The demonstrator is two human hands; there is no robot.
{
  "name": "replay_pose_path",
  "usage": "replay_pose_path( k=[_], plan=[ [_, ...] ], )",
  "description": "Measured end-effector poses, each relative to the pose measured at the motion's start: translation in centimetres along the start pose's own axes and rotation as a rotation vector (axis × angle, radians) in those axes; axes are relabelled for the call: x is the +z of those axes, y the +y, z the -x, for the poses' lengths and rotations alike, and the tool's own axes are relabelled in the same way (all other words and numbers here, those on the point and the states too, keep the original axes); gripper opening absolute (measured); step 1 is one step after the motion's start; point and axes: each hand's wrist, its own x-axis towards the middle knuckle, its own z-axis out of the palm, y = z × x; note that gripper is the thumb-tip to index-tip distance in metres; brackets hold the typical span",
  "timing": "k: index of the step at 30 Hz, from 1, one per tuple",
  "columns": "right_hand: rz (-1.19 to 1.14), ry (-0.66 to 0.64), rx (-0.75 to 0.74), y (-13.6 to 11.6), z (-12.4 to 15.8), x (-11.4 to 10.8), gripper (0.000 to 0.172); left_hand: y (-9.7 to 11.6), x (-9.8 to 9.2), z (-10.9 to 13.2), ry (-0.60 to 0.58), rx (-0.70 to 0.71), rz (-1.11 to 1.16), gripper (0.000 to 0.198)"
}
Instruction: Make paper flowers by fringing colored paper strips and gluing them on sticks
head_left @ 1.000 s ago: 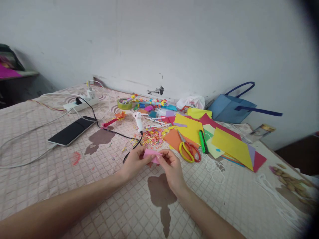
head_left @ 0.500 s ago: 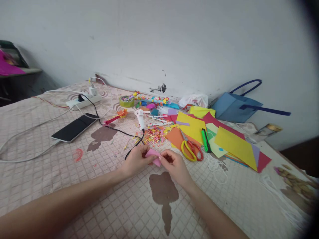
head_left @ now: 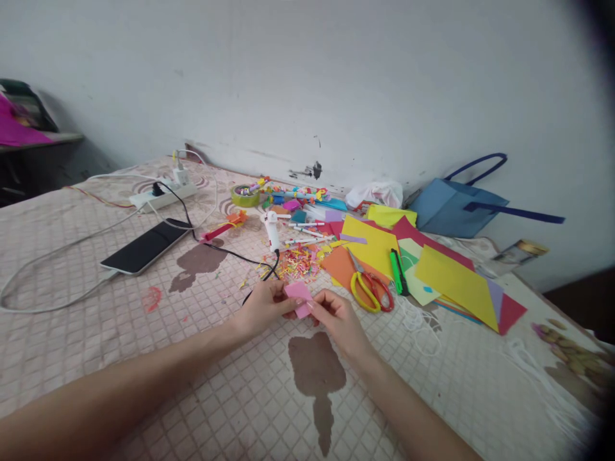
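Pink paper (head_left: 296, 291), already a small piece, is held above the tablecloth (head_left: 230, 397) between left hand (head_left: 262, 308) and right hand (head_left: 342, 322), both pinched nearly closed on its edges; handling appears unfinished, any fold is indistinct, and the glue gun (head_left: 272, 235) lies unheld.

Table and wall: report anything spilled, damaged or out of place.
Colorful scraps lie strewn loose beside the glue gun, with no container around them, so they look spilled. Black smudges mark the wall just above the table, odd against its pale surface.
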Motion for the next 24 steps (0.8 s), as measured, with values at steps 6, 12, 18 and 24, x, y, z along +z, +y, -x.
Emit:
replay_pose_path(
  k=[6,12,18,24],
  plan=[
    [0.010,0.007,-0.026,0.0,-0.1,-0.1,0.023,0.5,-0.3,0.2,-0.015,-0.040,-0.038,0.034],
    [-0.075,0.047,0.003,0.0,0.0,0.5,0.025,0.7,-0.2,0.1,-0.018,-0.080,0.085,0.040],
    [-0.104,0.070,0.013,0.3,0.0,0.9,0.025,0.6,-0.4,-0.3,0.015,-0.107,0.111,0.036],
    [-0.111,0.096,-0.012,0.1,0.1,1.1,0.023,1.0,-0.4,0.0,0.014,-0.101,0.067,0.037]
  ],
)
